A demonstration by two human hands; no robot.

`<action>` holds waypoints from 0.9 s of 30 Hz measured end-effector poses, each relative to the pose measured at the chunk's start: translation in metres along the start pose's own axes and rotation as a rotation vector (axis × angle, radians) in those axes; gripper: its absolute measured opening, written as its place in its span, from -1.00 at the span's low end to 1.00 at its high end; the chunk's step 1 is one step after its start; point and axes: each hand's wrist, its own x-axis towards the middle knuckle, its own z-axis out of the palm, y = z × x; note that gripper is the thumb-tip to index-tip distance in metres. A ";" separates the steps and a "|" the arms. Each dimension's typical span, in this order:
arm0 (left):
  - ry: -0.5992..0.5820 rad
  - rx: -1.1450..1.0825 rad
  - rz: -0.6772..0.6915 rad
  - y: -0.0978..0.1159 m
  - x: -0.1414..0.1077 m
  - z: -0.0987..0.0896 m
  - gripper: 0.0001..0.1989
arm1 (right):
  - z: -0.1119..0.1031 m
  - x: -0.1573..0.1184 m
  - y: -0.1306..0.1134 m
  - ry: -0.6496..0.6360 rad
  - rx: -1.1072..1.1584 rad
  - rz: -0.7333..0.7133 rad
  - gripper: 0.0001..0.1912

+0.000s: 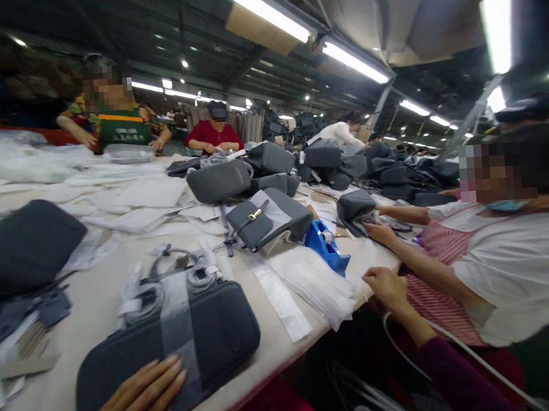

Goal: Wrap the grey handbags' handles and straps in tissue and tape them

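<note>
My left hand lies flat on a dark grey bag, fingers stretched out. A translucent strip runs across the middle of the bag, and its wrapped straps are bundled at the far side. To the right, beyond the table edge, my right hand has its fingers curled together; whether anything is between them is hidden. Nearest to it are a blue tape dispenser and a stack of clear plastic bags. Behind these sits a grey backpack with a gold clasp.
Another dark bag lies at the left. White sheets and a heap of grey bags cover the far table. A co-worker in a striped apron handles a bag close on my right. Other people stand across the table.
</note>
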 end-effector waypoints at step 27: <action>-0.164 -0.173 -0.205 0.026 0.006 -0.020 -0.55 | 0.117 -0.165 -0.336 -0.650 -0.418 -1.987 -0.83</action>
